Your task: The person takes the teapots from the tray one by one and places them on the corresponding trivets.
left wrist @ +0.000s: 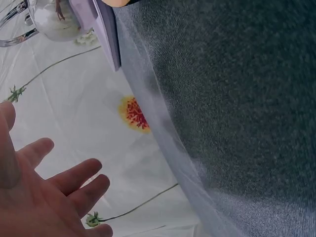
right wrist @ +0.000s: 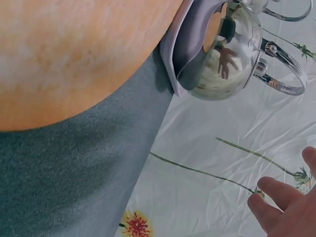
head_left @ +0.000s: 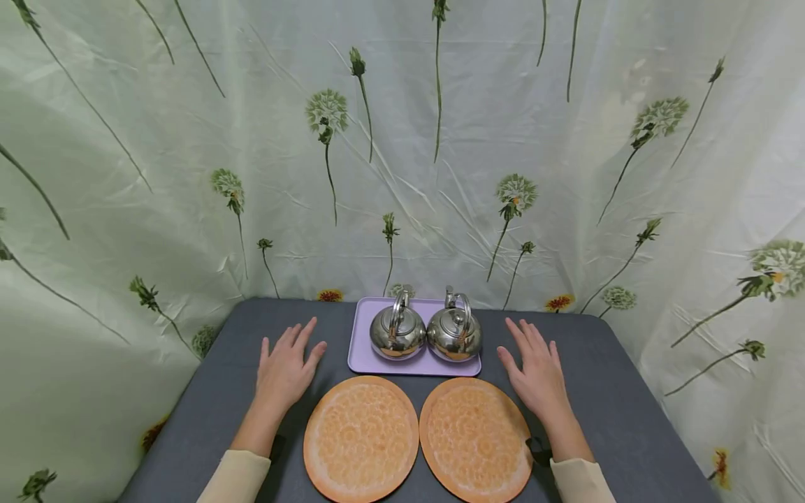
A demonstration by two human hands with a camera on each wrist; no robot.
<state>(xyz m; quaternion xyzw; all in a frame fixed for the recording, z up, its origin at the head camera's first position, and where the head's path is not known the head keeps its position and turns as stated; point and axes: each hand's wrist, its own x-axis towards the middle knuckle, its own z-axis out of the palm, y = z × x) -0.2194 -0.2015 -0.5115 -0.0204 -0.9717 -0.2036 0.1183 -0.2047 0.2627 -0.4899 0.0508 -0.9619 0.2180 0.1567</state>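
Note:
Two shiny metal teapots stand side by side on a lilac tray, a left teapot and a right teapot, both with raised loop handles. In front of the tray lie two round orange-tan mats with a bread-like pattern, a left mat and a right mat. To the left of the tray my left hand is held with fingers spread and nothing in it. On the other side, my right hand is likewise spread and holds nothing, apart from the right teapot.
A dark grey cloth covers the table. Right behind the table's far edge hangs a pale curtain printed with dandelions and other flowers, which also runs along both sides.

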